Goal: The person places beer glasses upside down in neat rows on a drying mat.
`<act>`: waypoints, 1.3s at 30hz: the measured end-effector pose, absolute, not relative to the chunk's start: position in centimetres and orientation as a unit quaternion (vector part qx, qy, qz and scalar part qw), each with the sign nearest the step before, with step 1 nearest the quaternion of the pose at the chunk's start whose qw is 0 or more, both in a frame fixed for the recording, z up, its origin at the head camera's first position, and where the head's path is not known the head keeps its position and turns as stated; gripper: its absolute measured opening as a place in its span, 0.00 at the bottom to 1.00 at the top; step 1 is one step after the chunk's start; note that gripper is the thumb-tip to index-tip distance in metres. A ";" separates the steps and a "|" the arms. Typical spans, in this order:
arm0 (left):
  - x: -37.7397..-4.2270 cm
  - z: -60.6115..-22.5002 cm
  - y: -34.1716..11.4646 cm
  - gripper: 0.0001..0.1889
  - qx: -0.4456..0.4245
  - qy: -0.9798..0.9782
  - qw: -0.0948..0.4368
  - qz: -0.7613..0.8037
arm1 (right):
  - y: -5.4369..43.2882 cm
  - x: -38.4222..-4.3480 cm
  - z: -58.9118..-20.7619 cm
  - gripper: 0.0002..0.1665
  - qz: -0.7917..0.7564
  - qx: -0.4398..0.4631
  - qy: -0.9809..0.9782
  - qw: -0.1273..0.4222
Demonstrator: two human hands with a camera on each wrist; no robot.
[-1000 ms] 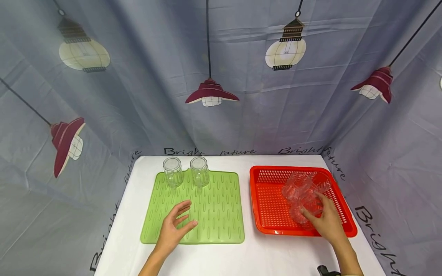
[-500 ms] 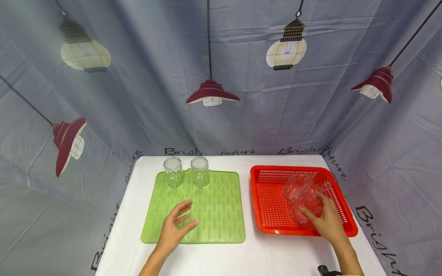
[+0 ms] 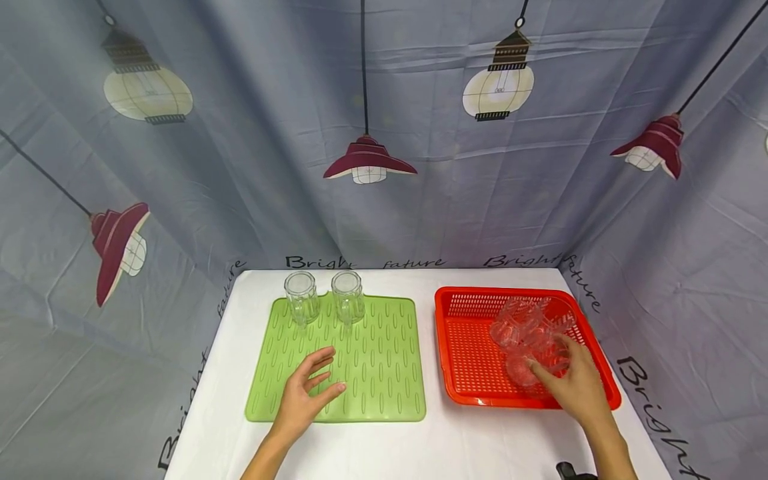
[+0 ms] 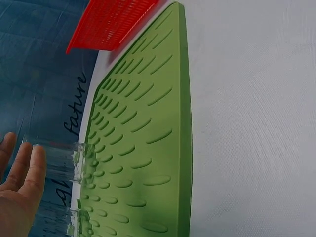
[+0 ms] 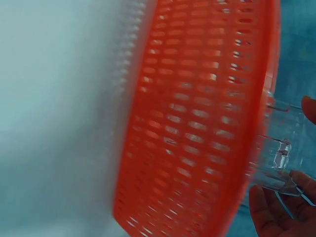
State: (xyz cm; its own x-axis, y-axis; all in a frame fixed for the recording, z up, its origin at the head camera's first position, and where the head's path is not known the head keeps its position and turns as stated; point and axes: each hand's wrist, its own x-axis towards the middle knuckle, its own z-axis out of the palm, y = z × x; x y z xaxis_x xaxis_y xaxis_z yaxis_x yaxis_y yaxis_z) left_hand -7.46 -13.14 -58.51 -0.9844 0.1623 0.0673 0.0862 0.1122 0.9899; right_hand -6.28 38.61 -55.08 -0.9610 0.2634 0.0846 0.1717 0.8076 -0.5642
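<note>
My right hand (image 3: 577,385) is inside the red plastic basket (image 3: 443,347), its thumb and fingers around a clear glass mug (image 5: 280,153). In the right wrist view this mug shows above the basket's rim. Several more clear mugs (image 3: 507,331) lie jumbled beside it, overlapping each other. Over the front left of the green ridged mat (image 3: 384,373) hovers my left hand (image 3: 302,399), fingers apart and thumb spread, holding nothing. Two glass mugs stand upright at the mat's back edge, a left one (image 3: 302,298) and a right one (image 3: 348,298).
A white table (image 3: 384,447) carries mat and basket side by side, with a strip of white between them. Grey curtains (image 3: 384,220) printed with lamps enclose the back and sides. A small black object (image 3: 569,471) shows by my right forearm.
My right hand has shifted slightly right and toward me with the mug it grips. My left hand and the two mugs on the mat stay put.
</note>
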 end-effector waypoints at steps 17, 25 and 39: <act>-7.5 -58.7 -13.2 0.37 0.084 0.740 0.023 0.667 | 35.9 -5.5 -48.8 0.54 0.271 -0.101 -0.941 0.173; -7.3 -58.7 -12.5 0.36 0.098 0.737 0.031 0.668 | 33.0 -6.2 -49.2 0.52 0.277 -0.049 -0.944 0.175; -7.0 -59.2 -9.7 0.38 0.138 0.725 0.064 0.672 | 26.7 -7.2 -49.4 0.49 0.330 0.056 -0.931 0.148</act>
